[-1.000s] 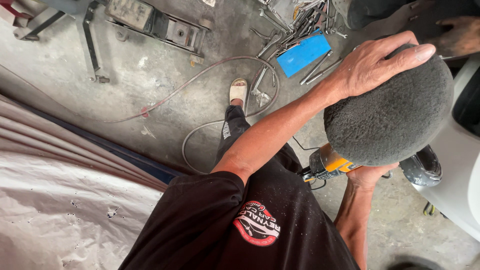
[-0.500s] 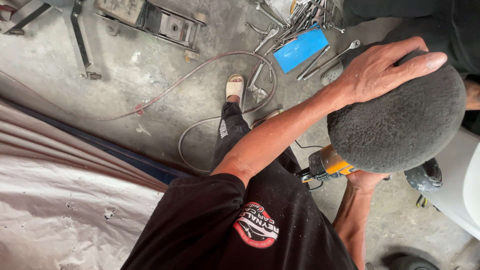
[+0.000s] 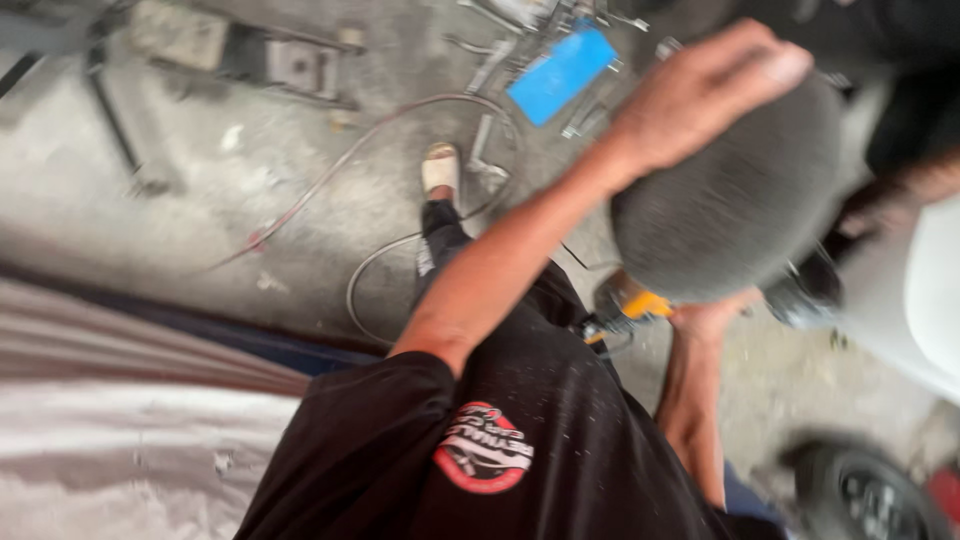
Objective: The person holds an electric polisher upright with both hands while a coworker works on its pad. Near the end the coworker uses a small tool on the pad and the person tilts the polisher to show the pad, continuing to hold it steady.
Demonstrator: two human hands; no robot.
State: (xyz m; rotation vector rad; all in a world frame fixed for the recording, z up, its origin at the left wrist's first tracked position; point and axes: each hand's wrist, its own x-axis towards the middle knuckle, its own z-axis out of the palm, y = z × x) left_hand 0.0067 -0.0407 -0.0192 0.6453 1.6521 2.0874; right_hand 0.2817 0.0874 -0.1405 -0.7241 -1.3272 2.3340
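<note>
Your left hand (image 3: 700, 95) lies flat and open on top of the big round grey pad (image 3: 730, 200). It presses on the pad and does not squeeze it. Your right hand (image 3: 715, 318) is under the pad, wrapped around the yellow and black polishing tool (image 3: 630, 305) that the pad sits on. The pad is up in front of you, over the grey floor (image 3: 200, 200). A blue flat thing (image 3: 560, 75) lies on the floor, near a thin hose (image 3: 380, 140). Everything looks blurry.
</note>
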